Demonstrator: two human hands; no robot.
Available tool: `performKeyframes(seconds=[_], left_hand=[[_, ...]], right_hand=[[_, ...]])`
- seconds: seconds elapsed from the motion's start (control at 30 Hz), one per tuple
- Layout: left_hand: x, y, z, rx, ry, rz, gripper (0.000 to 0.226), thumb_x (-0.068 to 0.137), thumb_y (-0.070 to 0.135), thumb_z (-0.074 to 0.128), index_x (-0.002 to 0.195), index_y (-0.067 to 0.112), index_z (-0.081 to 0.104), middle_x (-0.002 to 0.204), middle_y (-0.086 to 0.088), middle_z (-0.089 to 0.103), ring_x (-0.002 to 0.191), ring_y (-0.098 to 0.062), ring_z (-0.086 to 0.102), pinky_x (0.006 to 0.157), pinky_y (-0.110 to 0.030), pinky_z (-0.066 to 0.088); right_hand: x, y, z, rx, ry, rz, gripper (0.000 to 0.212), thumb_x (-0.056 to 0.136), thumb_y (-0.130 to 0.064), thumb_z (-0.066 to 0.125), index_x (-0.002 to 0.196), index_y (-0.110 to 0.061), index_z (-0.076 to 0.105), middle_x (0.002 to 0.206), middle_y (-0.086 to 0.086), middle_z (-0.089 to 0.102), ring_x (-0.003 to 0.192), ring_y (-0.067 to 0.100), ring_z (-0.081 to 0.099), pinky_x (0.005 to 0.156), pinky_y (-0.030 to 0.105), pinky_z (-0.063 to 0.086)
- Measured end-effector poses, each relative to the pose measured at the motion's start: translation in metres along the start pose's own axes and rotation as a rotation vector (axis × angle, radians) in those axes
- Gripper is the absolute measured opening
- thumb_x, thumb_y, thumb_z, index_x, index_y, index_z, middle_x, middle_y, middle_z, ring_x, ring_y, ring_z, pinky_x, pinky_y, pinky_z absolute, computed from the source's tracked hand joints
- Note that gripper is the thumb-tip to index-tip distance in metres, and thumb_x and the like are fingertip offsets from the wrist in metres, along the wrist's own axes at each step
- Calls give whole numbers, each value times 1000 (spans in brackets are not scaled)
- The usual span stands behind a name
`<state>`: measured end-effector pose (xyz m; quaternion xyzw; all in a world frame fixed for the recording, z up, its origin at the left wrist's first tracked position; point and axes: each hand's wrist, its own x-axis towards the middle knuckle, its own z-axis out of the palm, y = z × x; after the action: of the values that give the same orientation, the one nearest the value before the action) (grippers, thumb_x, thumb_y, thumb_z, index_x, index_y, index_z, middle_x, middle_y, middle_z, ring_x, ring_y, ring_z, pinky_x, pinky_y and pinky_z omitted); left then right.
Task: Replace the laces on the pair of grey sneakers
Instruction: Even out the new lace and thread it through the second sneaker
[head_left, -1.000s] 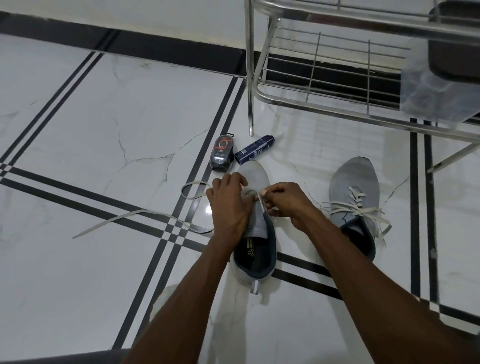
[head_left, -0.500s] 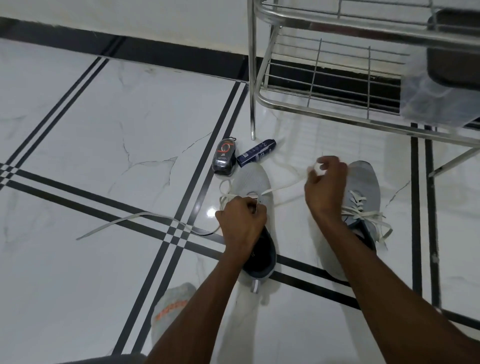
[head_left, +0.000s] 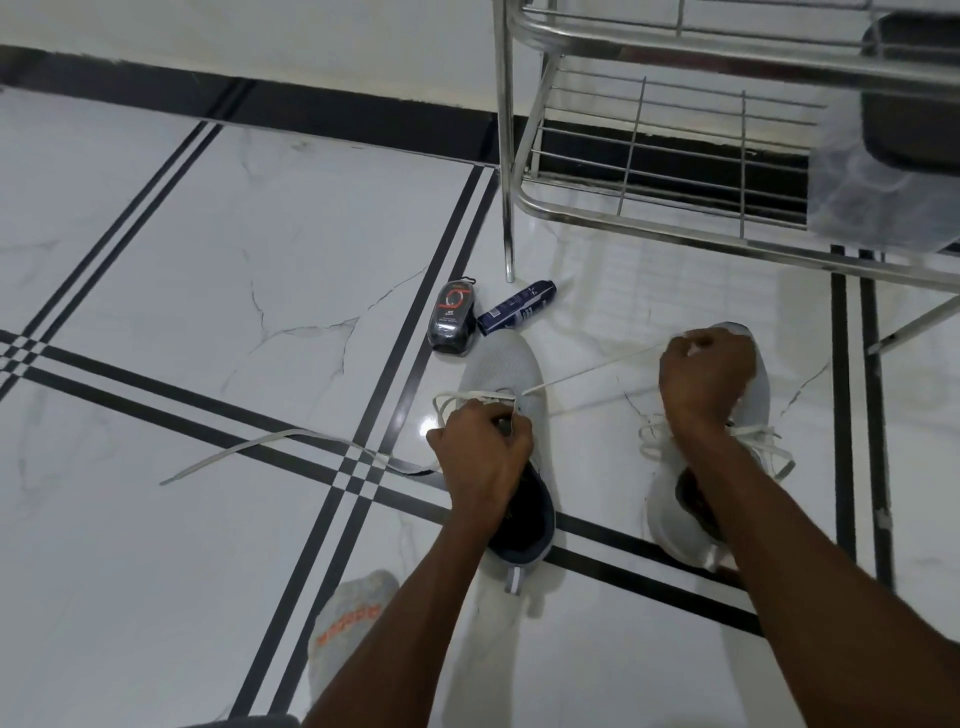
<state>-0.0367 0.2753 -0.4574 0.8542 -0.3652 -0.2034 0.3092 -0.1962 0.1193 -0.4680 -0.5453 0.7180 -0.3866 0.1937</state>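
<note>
left hand (head_left: 480, 447) knuckles up, fingers curled, pinching white lace (head_left: 582, 374) at eyelets of left grey sneaker (head_left: 506, 364); forearm runs up from bottom edge
right hand (head_left: 704, 379) fisted on lace's far end, raised over toe of right grey sneaker (head_left: 761, 384); lace taut between hands
both sneakers on tiled floor (head_left: 208, 260), long axes near parallel, toes toward steel rack (head_left: 675, 218), heels toward person
lace's other end trails left across floor
shoe polish bottle (head_left: 453, 325), blue tube (head_left: 517, 314) just beyond left toe
</note>
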Motion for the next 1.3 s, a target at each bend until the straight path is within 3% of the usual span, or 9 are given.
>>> performKeyframes(seconds=[0.13,0.23,0.4,0.47,0.6,0.73,0.83,0.97,1.3], left_hand=[[1,1,-1,-21,1,8,19,86,29,63,71,25,72,65,12,65,65,-10,58,90,-44,47],[2,5,-1,-42,-10,18,17,87,30,64,74,24,75,70,10,70,69,-11,61,91,-46,47],[2,1,-1,-29,-15,7,19,87,31,63,76,23,76,70,10,69,70,-10,61,92,-49,48],[1,0,-3,-29,5,-12,18,86,30,64,74,23,75,65,11,65,67,-10,58,92,-48,48],[-1,0,-4,-58,-15,-13,15,84,30,63,78,27,77,63,16,59,70,-9,59,92,-49,49],[-2,-6,-4,-73,-10,-28,14,84,31,63,81,28,77,68,14,64,73,-11,63,92,-51,49],[0,-2,-3,-73,-2,3,15,87,34,66,83,27,78,71,17,63,75,-10,63,90,-48,51],[4,-1,0,-69,5,4,14,86,30,67,86,24,80,74,17,62,75,-9,60,94,-50,50],[15,-13,-11,-206,97,-16,23,96,29,62,117,18,64,114,3,54,84,-4,58,74,-19,42]], right_hand=[[-36,-11,14,-45,-359,-160,45,91,-8,70,134,-3,58,138,16,50,117,20,52,99,11,27],[-67,-21,29,-85,-787,-428,32,91,-22,71,121,-11,71,121,12,62,111,23,60,98,32,45],[-71,-23,42,-279,-688,-679,18,98,-11,57,93,-2,72,97,6,57,78,21,61,72,35,55],[-53,-20,34,-265,-551,-502,21,100,-7,45,100,1,64,94,0,54,72,11,53,63,10,45],[-6,4,0,-64,-87,-64,19,89,10,46,100,8,61,102,11,61,94,31,62,82,12,38],[-51,-17,15,-51,-390,-277,45,92,-5,65,136,-11,53,145,4,39,98,2,48,86,18,48],[-81,-20,29,-115,-731,-520,23,94,-21,66,116,-16,68,138,2,46,96,9,58,84,34,53],[-81,-19,38,-90,-718,-575,7,95,-11,61,92,-10,67,109,3,52,84,21,62,76,45,56],[-76,-18,37,-44,-685,-337,9,92,-7,61,91,-11,68,103,5,55,85,15,57,77,25,47]])
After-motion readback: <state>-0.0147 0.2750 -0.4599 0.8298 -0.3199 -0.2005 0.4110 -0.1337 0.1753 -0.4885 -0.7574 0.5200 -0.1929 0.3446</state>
